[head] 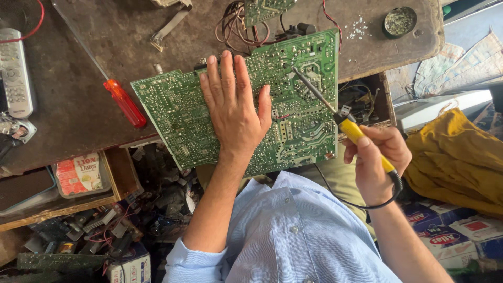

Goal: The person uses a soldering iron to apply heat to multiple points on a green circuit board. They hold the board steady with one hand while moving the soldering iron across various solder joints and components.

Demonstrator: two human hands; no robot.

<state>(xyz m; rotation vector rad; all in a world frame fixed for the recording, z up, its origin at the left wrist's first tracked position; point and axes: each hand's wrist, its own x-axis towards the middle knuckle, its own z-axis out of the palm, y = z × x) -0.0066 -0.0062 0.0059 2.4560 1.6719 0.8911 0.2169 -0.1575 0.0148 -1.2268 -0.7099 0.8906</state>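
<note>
The large green printed circuit board (251,105), solder side up, lies on the worn wooden bench (94,63), overhanging its near edge. It looks stiff, light and fragile, best held flat or by its edges. The left hand (233,105) presses it, fingers spread and flat. The right hand (374,157), at four o'clock, is closed round one yellow-handled soldering iron (340,118), tip seemingly touching the board. One red-handled screwdriver (118,97) lies at nine o'clock.
</note>
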